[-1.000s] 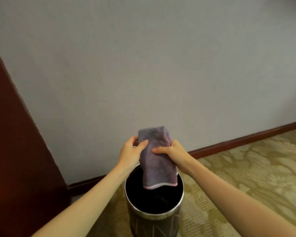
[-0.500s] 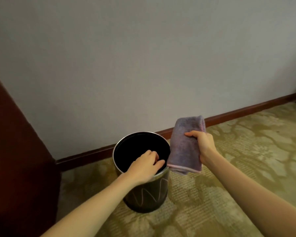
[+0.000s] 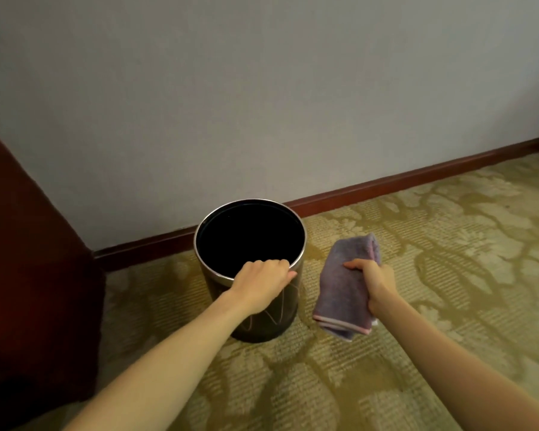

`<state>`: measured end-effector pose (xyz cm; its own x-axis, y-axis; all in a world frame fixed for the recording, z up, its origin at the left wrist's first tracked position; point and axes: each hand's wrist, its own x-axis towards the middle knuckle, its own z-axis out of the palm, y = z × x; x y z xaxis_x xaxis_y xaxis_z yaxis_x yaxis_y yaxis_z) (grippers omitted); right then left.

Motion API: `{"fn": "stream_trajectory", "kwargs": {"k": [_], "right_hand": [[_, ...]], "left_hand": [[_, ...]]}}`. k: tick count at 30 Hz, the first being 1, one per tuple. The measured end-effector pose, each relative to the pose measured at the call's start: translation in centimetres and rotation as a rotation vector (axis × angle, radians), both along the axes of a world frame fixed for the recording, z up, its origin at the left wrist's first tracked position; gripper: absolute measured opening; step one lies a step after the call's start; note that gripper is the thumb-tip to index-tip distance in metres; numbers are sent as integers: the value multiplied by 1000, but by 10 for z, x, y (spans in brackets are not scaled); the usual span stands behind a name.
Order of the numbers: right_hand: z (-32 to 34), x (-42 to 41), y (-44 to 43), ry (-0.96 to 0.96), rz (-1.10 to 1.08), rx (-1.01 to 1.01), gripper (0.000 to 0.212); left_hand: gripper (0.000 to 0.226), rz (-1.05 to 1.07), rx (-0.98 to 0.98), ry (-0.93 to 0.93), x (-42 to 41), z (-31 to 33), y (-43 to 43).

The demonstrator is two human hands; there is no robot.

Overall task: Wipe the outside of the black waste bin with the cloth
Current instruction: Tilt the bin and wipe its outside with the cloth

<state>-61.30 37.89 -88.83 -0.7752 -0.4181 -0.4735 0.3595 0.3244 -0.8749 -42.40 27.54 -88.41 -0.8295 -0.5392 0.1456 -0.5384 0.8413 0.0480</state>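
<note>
The black waste bin [image 3: 271, 318] stands upright on the carpet near the wall, round, with a shiny metal rim and pale line marks on its side. Its inside looks dark and I see nothing in it. My left hand [image 3: 262, 279] grips the near part of the rim, fingers curled over the edge. My right hand [image 3: 375, 283] holds a folded purple-grey cloth [image 3: 344, 290] with a pink hem, hanging just to the right of the bin and apart from it.
A dark red-brown wooden cabinet [image 3: 28, 275] stands close on the left of the bin. A grey wall with a brown skirting board [image 3: 402, 181] runs behind it. Patterned beige carpet [image 3: 448, 259] stretches to the right and front.
Both hands held the cloth above the bin a second ago. The left hand let go and took the rim; the right hand carried the cloth down to the bin's right side.
</note>
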Motion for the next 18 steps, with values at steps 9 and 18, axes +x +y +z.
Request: {"fn": "stream_trajectory", "kwargs": {"k": [9, 18], "right_hand": [[6, -1, -1, 125, 39, 142, 39], [13, 20, -35, 227, 156, 192, 26]], "left_hand": [[34, 110, 147, 137, 15, 21, -8], [46, 402, 402, 411, 44, 65, -54]]}}
